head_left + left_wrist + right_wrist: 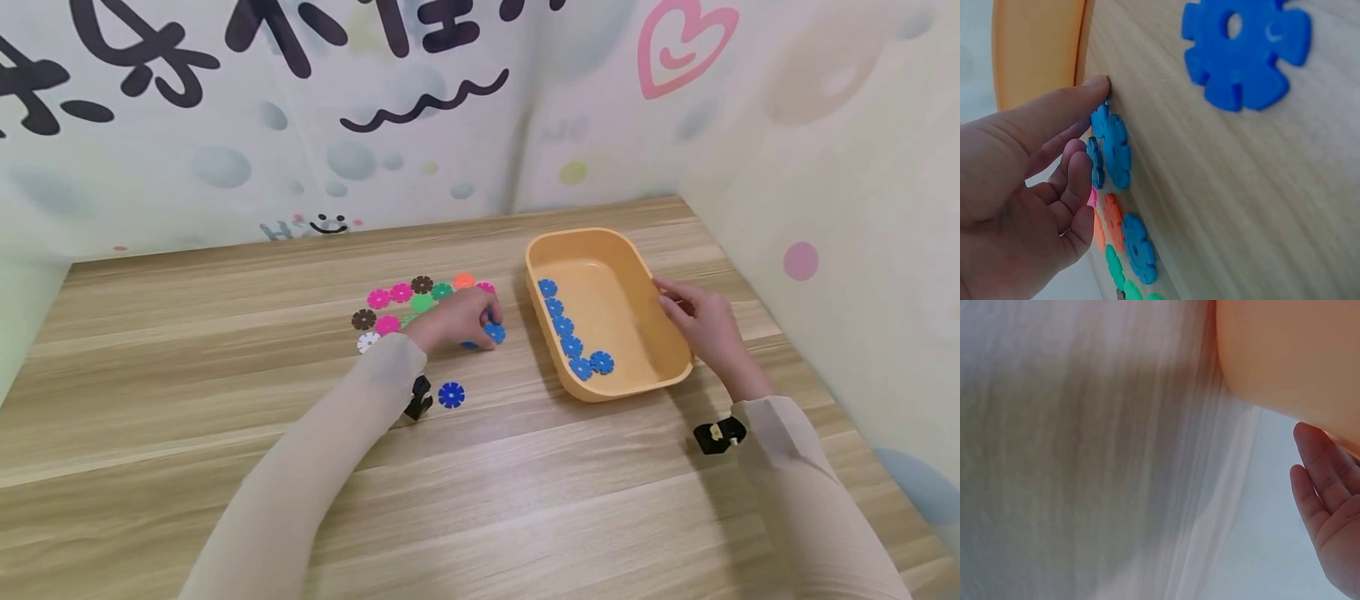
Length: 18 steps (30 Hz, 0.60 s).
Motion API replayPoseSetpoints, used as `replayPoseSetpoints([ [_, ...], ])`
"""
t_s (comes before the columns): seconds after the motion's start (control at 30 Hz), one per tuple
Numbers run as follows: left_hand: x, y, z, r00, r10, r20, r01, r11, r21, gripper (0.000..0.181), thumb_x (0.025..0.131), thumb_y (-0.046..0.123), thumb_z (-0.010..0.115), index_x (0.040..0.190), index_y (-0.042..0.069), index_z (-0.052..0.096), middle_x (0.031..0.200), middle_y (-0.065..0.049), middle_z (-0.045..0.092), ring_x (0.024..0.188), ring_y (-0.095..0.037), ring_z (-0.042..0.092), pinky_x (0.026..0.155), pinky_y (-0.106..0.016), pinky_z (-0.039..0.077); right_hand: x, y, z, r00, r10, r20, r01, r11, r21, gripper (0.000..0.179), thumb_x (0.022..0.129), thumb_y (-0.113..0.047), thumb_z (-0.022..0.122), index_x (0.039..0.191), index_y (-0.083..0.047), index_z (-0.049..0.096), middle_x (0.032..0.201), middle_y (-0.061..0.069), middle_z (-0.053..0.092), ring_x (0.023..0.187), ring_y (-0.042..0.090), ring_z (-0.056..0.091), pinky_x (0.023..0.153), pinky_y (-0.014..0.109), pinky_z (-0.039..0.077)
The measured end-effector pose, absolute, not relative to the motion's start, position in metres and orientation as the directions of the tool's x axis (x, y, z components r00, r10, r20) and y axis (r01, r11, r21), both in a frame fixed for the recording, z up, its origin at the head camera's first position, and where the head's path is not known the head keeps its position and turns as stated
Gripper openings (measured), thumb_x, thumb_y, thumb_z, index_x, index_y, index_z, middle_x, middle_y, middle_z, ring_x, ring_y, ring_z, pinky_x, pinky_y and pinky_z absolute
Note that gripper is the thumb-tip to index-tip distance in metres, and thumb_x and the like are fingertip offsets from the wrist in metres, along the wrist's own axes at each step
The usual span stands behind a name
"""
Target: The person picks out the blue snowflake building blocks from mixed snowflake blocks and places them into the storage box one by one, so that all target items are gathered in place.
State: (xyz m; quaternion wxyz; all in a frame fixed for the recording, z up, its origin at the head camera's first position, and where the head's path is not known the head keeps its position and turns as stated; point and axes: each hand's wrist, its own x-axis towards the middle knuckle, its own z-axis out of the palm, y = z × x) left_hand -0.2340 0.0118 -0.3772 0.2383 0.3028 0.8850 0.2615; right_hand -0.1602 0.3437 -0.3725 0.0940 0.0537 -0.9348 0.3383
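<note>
My left hand (459,317) is over a group of flower-shaped plastic discs on the table. Its thumb and forefinger pinch a light blue disc (1100,120), with more blue discs (1117,153) close beside its fingers. Nearer to me lies a dark blue disc (452,395), flat on the wood. My right hand (705,323) holds the right rim of a yellow-orange plastic bin (626,287); in the right wrist view its lower fingers (1316,450) are fairly straight against the outside. Inside the bin, several blue discs (562,325) lie along the left wall.
Pink discs (387,325), brown discs (363,319), green ones (422,303), an orange one (464,281) and a white one (368,342) lie left of the bin. A patterned wall covering (300,167) borders the wooden table (187,375) behind, and another wall (847,250) stands right.
</note>
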Motion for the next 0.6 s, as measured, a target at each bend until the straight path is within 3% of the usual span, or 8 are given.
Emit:
replayPoseSetpoints([
  [0.6, -0.2371, 0.0147, -0.3774, -0.687, 0.669, -0.282, 0.413, 0.68, 0.606, 0.035, 0.073, 0.009, 0.076, 0.101, 0.004, 0.056, 0.097, -0.007, 0.051, 0.09, -0.019, 0.046, 0.079, -0.027, 0.041, -0.1602, 0.3438, -0.3729, -0.977, -0.035, 0.212, -0.162, 0.765, -0.623, 0.032, 0.092, -0.008, 0.053, 0.123, 0.001, 0.056, 0.105, 0.024, 0.061, 0.078, -0.005, 0.049, 0.063, 0.005, 0.04],
])
